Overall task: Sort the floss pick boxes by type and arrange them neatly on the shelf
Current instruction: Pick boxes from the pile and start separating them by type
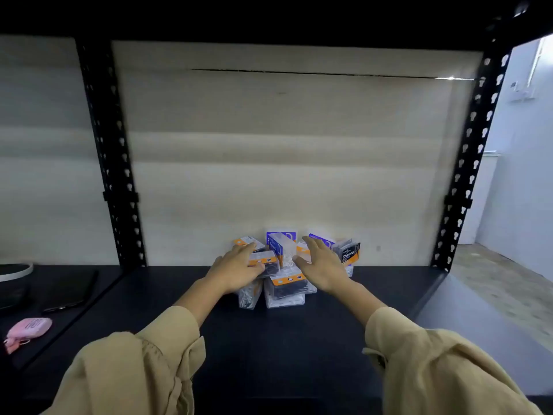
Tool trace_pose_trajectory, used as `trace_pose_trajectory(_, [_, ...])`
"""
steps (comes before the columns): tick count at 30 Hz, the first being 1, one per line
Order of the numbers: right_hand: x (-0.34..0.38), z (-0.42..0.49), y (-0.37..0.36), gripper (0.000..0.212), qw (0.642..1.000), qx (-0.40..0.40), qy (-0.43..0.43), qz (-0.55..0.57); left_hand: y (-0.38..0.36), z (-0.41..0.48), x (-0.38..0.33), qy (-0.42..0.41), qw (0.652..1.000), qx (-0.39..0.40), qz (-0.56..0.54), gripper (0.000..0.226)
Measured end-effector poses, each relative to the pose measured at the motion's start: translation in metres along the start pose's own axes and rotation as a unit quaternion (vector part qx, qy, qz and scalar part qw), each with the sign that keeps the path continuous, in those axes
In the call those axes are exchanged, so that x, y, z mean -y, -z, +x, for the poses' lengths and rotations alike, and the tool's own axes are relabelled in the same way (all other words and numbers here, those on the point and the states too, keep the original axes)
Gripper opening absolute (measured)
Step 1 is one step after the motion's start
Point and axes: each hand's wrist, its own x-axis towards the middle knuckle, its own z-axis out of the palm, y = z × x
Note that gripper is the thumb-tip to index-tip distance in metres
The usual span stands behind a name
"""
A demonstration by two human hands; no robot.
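A jumbled pile of several floss pick boxes lies at the back middle of the black shelf (299, 348). Some boxes carry orange labels (288, 281), some blue labels (276, 245), and one black box reads Charcoal (348, 253). Clear boxes of white picks (250, 298) lie at the front of the pile. My left hand (236, 271) rests on the left side of the pile, fingers over an orange-labelled box. My right hand (320, 265) hovers with straight fingers over the pile's right side, hiding boxes beneath it.
Black perforated uprights stand at the left (110, 163) and right (469, 157) of the bay, with a beige back panel behind. On the neighbouring shelf at left lie a pink case (28, 326), a dark phone (71, 290) and a round dish (15, 272).
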Motion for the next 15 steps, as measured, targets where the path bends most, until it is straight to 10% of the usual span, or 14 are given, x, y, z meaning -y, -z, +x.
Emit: trace_pose_trajectory(15, [-0.004,-0.019,-0.017,0.061,0.999,-0.012,0.032,-0.028,-0.016,-0.012,0.011,-0.032,0.997,-0.047,0.058,0.065])
